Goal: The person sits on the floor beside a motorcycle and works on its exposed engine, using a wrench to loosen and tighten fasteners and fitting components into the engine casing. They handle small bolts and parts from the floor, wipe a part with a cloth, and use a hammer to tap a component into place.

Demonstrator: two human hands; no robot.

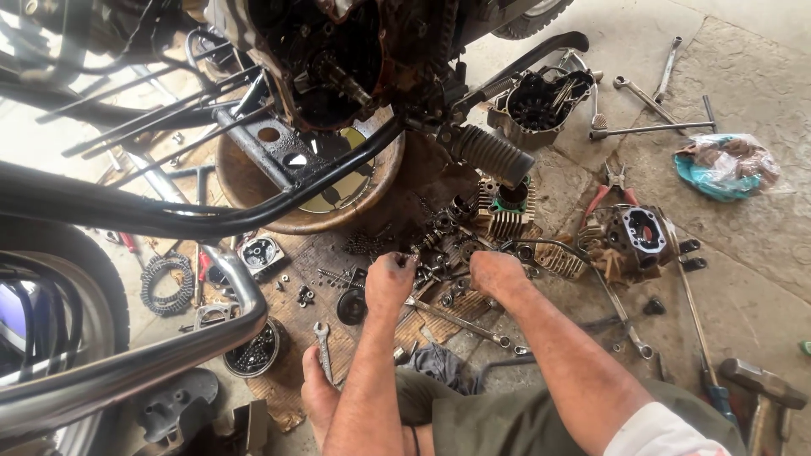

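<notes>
Two greasy bare hands worked over a pile of small engine parts (443,253) on the floor. The left hand (389,283) pinched a small metal piece at its fingertips, toward twelve o'clock. The right hand (498,274), at three o'clock from the left, rested curled on the pile; its grip could not be seen. A finned cylinder (503,211) lay at one o'clock.

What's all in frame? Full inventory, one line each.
engine case: one, black and oily, top centre on the bike
basin: one, brown, under the engine
finned cylinder: one, grey, centre
cylinder head: one, grimy, right
clutch plates: one stack, dark, left
spanner: one, silver, on cardboard by foot
hammer: one, grey, lower right
plastic bag: one, teal and clear, right
left hand: greasy, among small parts
right hand: greasy, among small parts
</notes>
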